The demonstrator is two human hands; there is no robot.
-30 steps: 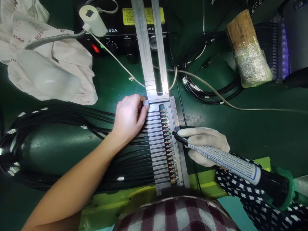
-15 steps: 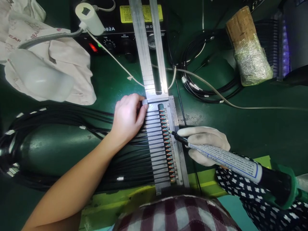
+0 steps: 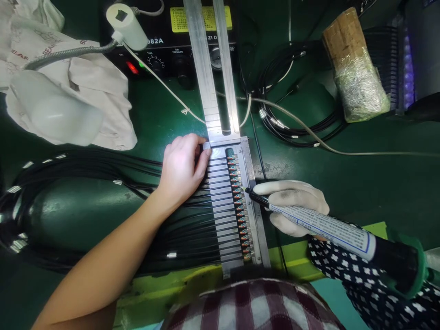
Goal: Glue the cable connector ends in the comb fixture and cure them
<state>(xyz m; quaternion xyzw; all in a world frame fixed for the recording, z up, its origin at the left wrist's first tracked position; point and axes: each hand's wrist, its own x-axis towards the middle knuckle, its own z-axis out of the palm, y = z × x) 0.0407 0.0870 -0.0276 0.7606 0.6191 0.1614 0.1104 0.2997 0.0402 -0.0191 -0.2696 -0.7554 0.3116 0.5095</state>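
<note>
Right hand [image 3: 297, 200]: gloved fingers grasping labelled syringe [image 3: 330, 233], tip at connectors [image 3: 238, 196]. Left hand [image 3: 182, 167]: bare fingers pinching metal fixture [image 3: 223, 211] at far left corner.

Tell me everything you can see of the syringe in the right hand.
The syringe is a long, plastic-looking tube: black front end, white, blue-edged printed label, black rear section, green fitting. It lies aslant, its tip at the row of connectors; contact is unclear. The gloved right hand grips it near the front.
</note>
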